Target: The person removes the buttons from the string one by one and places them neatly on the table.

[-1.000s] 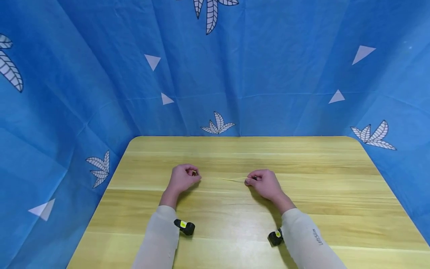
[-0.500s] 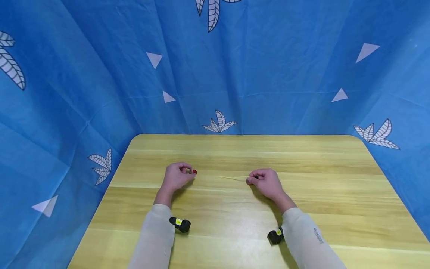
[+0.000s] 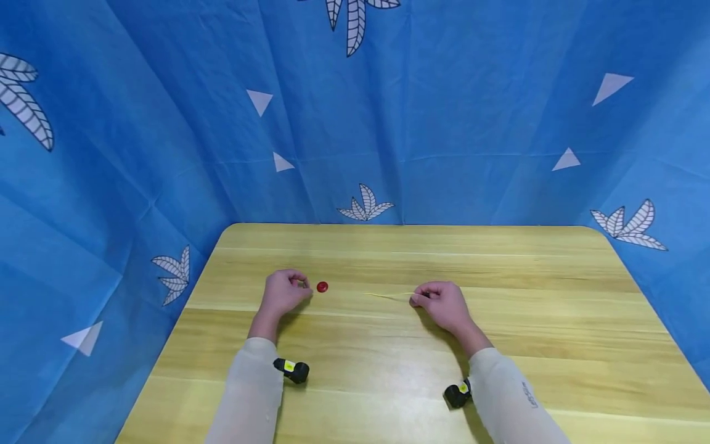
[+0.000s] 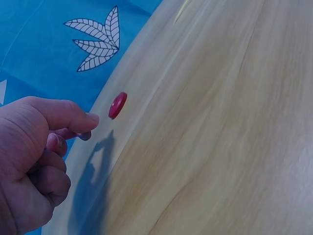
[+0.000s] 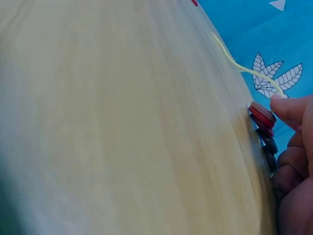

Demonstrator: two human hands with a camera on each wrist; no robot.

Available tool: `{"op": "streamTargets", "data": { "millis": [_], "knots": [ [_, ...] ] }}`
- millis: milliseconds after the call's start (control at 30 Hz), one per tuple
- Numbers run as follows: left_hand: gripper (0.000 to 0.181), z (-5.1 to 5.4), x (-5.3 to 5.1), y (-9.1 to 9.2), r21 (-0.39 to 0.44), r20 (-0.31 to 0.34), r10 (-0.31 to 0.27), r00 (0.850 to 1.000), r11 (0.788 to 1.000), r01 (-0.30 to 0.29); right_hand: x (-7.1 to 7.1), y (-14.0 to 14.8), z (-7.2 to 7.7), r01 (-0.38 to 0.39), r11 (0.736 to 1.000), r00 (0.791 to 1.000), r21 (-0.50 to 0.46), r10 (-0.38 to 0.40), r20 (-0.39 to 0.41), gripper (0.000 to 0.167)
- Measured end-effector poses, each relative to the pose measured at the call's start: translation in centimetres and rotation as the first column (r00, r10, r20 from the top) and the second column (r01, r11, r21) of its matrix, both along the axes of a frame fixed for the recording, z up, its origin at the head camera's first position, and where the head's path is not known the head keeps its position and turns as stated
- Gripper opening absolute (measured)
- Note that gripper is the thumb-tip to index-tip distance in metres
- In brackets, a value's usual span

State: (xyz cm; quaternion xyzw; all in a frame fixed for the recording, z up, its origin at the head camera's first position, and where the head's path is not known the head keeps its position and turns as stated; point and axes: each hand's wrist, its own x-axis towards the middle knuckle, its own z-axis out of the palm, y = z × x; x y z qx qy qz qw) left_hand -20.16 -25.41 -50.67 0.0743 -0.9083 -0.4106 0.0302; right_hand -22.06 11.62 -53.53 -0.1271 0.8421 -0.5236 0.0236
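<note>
A round red button [image 3: 322, 287] lies on the wooden table, just right of my left hand [image 3: 285, 291]. The left wrist view shows the same red button [image 4: 118, 105] a small gap away from the fingertips, and nothing is seen gripped there. My right hand [image 3: 444, 304] pinches a thin yellow string [image 3: 388, 296], whose free end reaches left. In the right wrist view, several dark and red buttons [image 5: 263, 117] sit in a row beneath the fingers of that hand. Whether they are threaded on the string cannot be told.
The wooden table [image 3: 377, 370] ends at a far edge with rounded corners. A blue curtain [image 3: 444, 123] with white leaf prints hangs behind it and at the sides. Black cameras [image 3: 299, 372] are strapped to both sleeved wrists.
My left hand has let go of the red button and drawn back to the left, leaving it on the table. The right hand keeps its pinch on the string, nearly still.
</note>
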Motion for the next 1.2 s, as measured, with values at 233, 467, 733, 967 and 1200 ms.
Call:
{"op": "streamTargets", "data": {
  "millis": [233, 467, 733, 967, 1200],
  "knots": [
    [0.017, 0.1, 0.1, -0.2, -0.010, 0.012, 0.020, 1.000, 1.000, -0.020, 0.0, 0.1, 0.2, 0.000, 1.000, 1.000, -0.014, 0.000, 0.000, 0.009],
    [0.018, -0.7, 0.2, -0.4, -0.009, 0.053, 0.039, 0.998, 0.999, -0.039, -0.2, -0.1, -0.4, -0.005, 0.999, 1.000, -0.037, 0.005, 0.004, 0.009],
    [0.022, -1.3, 0.1, -0.5, 0.004, 0.056, 0.051, 0.997, 0.999, -0.052, 0.0, 0.0, -0.9, -0.004, 0.999, 1.000, -0.042, 0.005, 0.017, 0.012],
    [0.023, -1.6, 0.1, -0.3, 0.017, 0.053, 0.055, 0.997, 0.998, -0.056, 0.1, 0.2, -0.5, 0.005, 0.999, 1.000, -0.045, -0.003, 0.026, 0.011],
    [0.024, -1.7, 0.2, -0.4, 0.018, 0.017, 0.073, 0.997, 0.997, -0.073, -0.1, 0.1, -0.4, 0.003, 0.998, 0.999, -0.064, -0.001, 0.032, 0.011]
  ]
}}
